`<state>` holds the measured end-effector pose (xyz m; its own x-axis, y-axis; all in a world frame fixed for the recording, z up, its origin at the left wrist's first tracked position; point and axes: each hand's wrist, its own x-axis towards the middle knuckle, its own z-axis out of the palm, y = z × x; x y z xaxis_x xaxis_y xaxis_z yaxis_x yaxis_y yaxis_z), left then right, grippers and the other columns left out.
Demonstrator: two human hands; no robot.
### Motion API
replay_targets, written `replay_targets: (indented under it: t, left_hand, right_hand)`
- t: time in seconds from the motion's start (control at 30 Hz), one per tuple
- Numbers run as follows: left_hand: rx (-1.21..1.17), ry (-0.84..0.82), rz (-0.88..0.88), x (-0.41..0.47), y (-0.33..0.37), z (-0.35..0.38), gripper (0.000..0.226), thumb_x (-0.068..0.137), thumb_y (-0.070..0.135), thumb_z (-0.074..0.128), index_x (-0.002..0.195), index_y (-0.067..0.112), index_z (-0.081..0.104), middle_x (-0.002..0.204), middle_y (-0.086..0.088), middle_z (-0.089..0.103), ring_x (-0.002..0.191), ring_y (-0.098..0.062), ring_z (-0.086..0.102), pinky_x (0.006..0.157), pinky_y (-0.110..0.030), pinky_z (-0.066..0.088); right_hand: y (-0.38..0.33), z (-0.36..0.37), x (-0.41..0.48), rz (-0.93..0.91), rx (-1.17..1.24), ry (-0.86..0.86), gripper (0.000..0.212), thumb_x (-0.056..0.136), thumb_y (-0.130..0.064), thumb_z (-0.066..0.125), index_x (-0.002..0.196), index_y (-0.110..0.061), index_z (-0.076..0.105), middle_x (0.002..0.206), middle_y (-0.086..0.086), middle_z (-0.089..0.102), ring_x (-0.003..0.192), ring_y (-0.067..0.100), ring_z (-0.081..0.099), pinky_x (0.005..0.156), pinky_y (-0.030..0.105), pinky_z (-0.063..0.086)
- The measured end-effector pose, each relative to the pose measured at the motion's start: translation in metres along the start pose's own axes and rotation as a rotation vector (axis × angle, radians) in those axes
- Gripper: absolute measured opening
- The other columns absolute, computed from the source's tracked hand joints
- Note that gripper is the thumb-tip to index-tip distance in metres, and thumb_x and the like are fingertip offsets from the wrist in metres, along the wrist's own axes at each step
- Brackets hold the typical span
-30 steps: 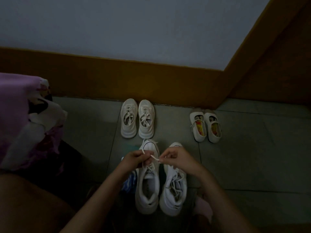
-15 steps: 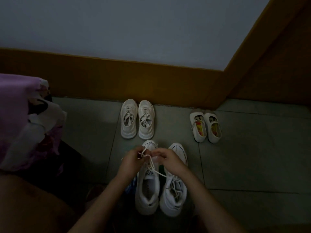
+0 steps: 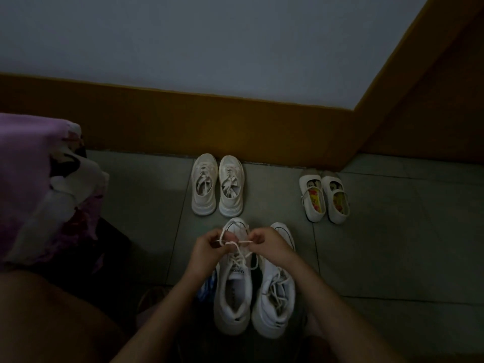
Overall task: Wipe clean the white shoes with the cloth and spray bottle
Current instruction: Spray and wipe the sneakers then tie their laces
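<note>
Pinching the shoelace [image 3: 235, 242], both hands (left hand [image 3: 207, 248], right hand [image 3: 267, 243]) hover, fingers curled, above the white sneaker [image 3: 231, 319].

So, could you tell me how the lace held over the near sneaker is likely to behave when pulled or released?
The lace is probably floppy: it curves between the left hand and right hand, which pinch it. It looks thin and light, so it would likely drop onto the sneaker if released. A hard pull might shift the sneaker.
</note>
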<state>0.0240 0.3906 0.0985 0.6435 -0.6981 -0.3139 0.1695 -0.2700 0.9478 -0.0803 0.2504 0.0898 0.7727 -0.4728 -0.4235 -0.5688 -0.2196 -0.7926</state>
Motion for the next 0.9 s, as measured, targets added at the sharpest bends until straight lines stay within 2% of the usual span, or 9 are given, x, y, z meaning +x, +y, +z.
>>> replay_targets:
  t: [0.13, 0.3, 0.37, 0.47, 0.53, 0.6, 0.7, 0.77, 0.9]
  left_hand:
    - [-0.031, -0.03, -0.031, -0.004, 0.004, 0.002, 0.015, 0.074, -0.015, 0.063, 0.078, -0.001, 0.064, 0.076, -0.006, 0.07, 0.071, -0.011, 0.067, 0.068, -0.016, 0.055]
    - [-0.079, -0.01, -0.091, -0.003, 0.001, -0.002, 0.021, 0.074, -0.017, 0.063, 0.077, 0.004, 0.065, 0.066, 0.003, 0.072, 0.066, -0.005, 0.067, 0.067, -0.016, 0.055]
    - [-0.083, -0.012, -0.109, -0.003, 0.001, -0.002, 0.022, 0.073, -0.016, 0.064, 0.078, 0.005, 0.066, 0.065, 0.005, 0.072, 0.064, -0.004, 0.067, 0.065, -0.014, 0.054]
    - [-0.074, -0.043, -0.103, -0.003, 0.004, 0.004, 0.017, 0.074, -0.016, 0.064, 0.083, -0.001, 0.065, 0.064, 0.007, 0.071, 0.063, -0.002, 0.066, 0.061, -0.011, 0.052]
    - [-0.057, -0.06, -0.09, -0.003, 0.005, 0.006, 0.017, 0.074, -0.015, 0.064, 0.088, -0.005, 0.065, 0.063, 0.007, 0.071, 0.063, -0.001, 0.065, 0.061, -0.011, 0.051]
    - [-0.075, -0.057, -0.099, -0.003, 0.005, 0.004, 0.018, 0.076, -0.015, 0.063, 0.089, -0.003, 0.064, 0.065, 0.007, 0.071, 0.065, -0.005, 0.065, 0.062, -0.012, 0.052]
    - [-0.138, -0.011, -0.162, -0.003, 0.003, -0.001, 0.019, 0.081, -0.01, 0.059, 0.098, -0.002, 0.063, 0.067, 0.005, 0.072, 0.065, -0.008, 0.067, 0.063, -0.015, 0.055]
    - [-0.091, 0.061, -0.206, -0.002, 0.003, -0.007, 0.021, 0.083, -0.005, 0.059, 0.104, -0.003, 0.063, 0.062, 0.004, 0.071, 0.058, -0.004, 0.066, 0.059, -0.014, 0.053]
    - [0.18, 0.073, -0.266, -0.004, 0.009, -0.015, 0.021, 0.085, -0.002, 0.06, 0.101, 0.011, 0.055, 0.068, -0.004, 0.064, 0.043, -0.002, 0.061, 0.046, -0.014, 0.049]
  right_hand:
    - [0.011, -0.015, 0.0, -0.129, -0.465, 0.233, 0.012, 0.078, -0.009, 0.062, 0.08, -0.016, 0.071, 0.086, 0.002, 0.062, 0.088, 0.018, 0.053, 0.078, 0.033, 0.044]
    - [0.022, -0.039, 0.001, -0.014, -0.512, 0.462, 0.026, 0.082, 0.0, 0.05, 0.091, -0.014, 0.07, 0.099, 0.006, 0.063, 0.101, 0.025, 0.05, 0.086, 0.033, 0.039]
    - [0.026, -0.042, -0.001, 0.015, -0.453, 0.416, 0.035, 0.078, 0.001, 0.051, 0.1, -0.019, 0.069, 0.106, 0.005, 0.063, 0.109, 0.024, 0.048, 0.091, 0.028, 0.035]
    - [0.014, -0.027, -0.008, -0.1, -0.376, 0.222, 0.045, 0.077, -0.002, 0.056, 0.109, -0.033, 0.066, 0.113, 0.0, 0.059, 0.111, 0.015, 0.042, 0.089, 0.019, 0.025]
    - [0.003, -0.014, -0.01, -0.201, -0.215, 0.054, 0.034, 0.081, -0.005, 0.061, 0.108, -0.026, 0.069, 0.108, -0.004, 0.065, 0.102, 0.005, 0.052, 0.087, 0.018, 0.037]
    - [-0.005, -0.002, -0.011, -0.22, -0.097, -0.035, 0.024, 0.084, -0.009, 0.064, 0.106, -0.017, 0.07, 0.096, -0.007, 0.068, 0.086, -0.003, 0.059, 0.083, 0.015, 0.046]
    - [-0.005, 0.0, -0.012, -0.139, 0.068, -0.069, 0.017, 0.085, -0.003, 0.063, 0.1, -0.008, 0.069, 0.077, -0.005, 0.067, 0.07, -0.003, 0.063, 0.074, 0.017, 0.051]
    - [0.003, -0.007, -0.014, -0.108, 0.033, -0.037, 0.011, 0.084, -0.001, 0.063, 0.093, -0.001, 0.07, 0.066, -0.006, 0.064, 0.059, -0.003, 0.061, 0.066, 0.016, 0.049]
    - [0.026, -0.022, -0.021, 0.017, -0.123, -0.057, 0.01, 0.084, -0.003, 0.063, 0.087, -0.008, 0.071, 0.06, -0.008, 0.062, 0.053, -0.001, 0.058, 0.062, 0.021, 0.048]
